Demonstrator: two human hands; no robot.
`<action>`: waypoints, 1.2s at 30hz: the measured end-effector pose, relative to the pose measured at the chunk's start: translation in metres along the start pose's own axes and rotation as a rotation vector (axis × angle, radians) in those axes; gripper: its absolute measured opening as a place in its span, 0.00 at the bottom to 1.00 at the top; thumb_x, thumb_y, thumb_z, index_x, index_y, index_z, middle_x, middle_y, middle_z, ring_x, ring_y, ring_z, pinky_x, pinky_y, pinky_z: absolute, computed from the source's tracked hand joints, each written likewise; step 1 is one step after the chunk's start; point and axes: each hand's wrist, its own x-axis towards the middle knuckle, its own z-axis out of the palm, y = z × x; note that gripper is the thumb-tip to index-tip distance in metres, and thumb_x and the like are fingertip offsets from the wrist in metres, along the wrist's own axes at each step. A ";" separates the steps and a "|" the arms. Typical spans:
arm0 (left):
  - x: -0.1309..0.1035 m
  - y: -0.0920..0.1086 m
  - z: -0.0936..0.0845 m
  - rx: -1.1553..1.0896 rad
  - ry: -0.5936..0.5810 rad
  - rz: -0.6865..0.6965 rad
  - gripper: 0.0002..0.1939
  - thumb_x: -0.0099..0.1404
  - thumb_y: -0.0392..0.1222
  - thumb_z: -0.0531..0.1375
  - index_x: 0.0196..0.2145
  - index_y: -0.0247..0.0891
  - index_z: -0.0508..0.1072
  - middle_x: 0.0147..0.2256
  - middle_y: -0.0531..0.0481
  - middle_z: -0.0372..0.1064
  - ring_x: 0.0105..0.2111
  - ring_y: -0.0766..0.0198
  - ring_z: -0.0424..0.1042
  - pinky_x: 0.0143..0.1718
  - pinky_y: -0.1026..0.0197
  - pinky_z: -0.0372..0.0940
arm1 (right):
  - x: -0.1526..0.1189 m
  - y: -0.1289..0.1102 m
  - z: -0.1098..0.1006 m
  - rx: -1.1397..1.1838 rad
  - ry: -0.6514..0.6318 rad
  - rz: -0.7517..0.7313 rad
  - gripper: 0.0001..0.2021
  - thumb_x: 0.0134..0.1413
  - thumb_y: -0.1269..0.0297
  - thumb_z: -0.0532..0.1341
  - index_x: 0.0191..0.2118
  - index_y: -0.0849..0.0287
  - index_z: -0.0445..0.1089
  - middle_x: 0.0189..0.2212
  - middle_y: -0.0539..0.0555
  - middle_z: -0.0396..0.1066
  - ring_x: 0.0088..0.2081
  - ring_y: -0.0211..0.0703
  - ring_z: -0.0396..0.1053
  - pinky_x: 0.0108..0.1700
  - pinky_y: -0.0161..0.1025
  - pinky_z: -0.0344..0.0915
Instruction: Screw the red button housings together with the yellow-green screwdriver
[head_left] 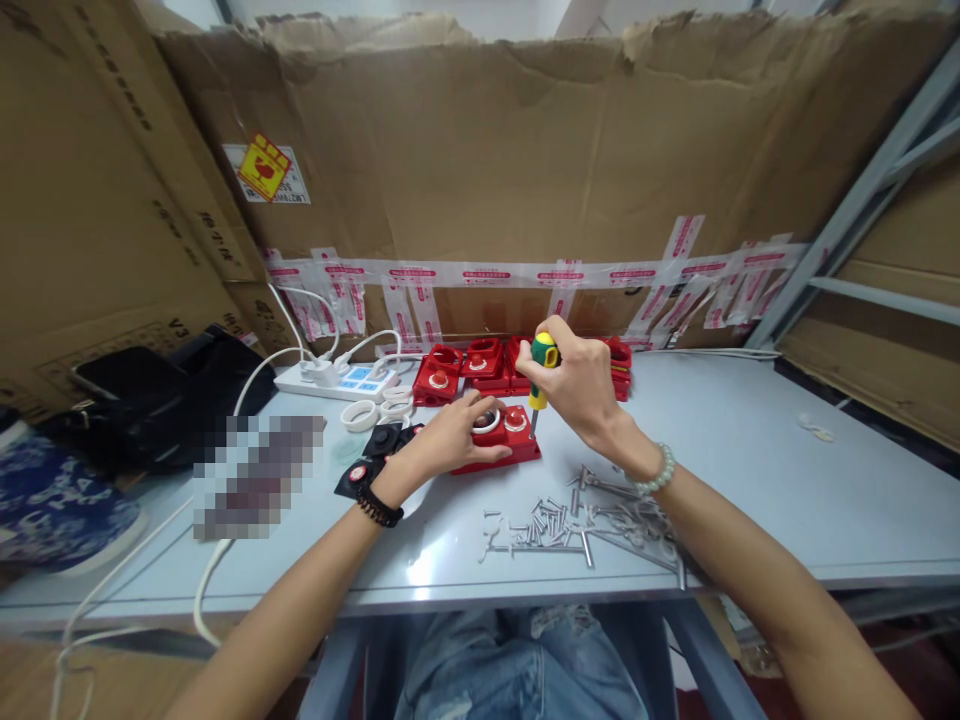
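Observation:
A red plastic box (517,445) with round fittings on top lies in the middle of the grey table (750,450). My left hand (450,440) presses down on its left side and holds it still. My right hand (574,385) grips a screwdriver (541,365) with a green and yellow handle, held upright with its tip on the box's right side. A pile of silver screws (555,520) lies just in front of the box, near my right forearm.
More red boxes (465,370) stand in a row behind. A white power strip (337,380) with cables, white rings (375,412) and black parts (382,440) lie to the left. A black bag (150,400) sits far left. Cardboard walls stand behind; a metal shelf frame (862,200) is on the right.

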 end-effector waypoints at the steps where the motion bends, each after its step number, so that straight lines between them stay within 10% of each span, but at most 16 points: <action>1: 0.000 0.000 0.000 0.002 0.002 0.000 0.24 0.57 0.55 0.61 0.47 0.42 0.66 0.39 0.49 0.61 0.36 0.59 0.66 0.41 0.56 0.64 | -0.001 0.000 0.001 -0.021 0.010 -0.009 0.07 0.54 0.61 0.54 0.30 0.57 0.64 0.16 0.48 0.61 0.18 0.35 0.54 0.24 0.36 0.53; 12: 0.001 0.001 0.000 0.004 0.001 -0.004 0.24 0.57 0.54 0.61 0.47 0.42 0.66 0.38 0.49 0.61 0.36 0.59 0.67 0.42 0.55 0.64 | 0.002 -0.003 0.006 -0.176 0.037 -0.026 0.07 0.53 0.63 0.52 0.30 0.57 0.64 0.15 0.49 0.63 0.17 0.37 0.57 0.21 0.36 0.45; 36: -0.013 -0.008 -0.007 -0.297 -0.023 0.002 0.42 0.52 0.44 0.66 0.60 0.44 0.49 0.60 0.43 0.51 0.57 0.52 0.59 0.57 0.49 0.56 | 0.002 0.003 -0.012 0.338 -0.040 0.124 0.05 0.52 0.64 0.57 0.29 0.57 0.59 0.18 0.44 0.59 0.19 0.32 0.56 0.24 0.33 0.56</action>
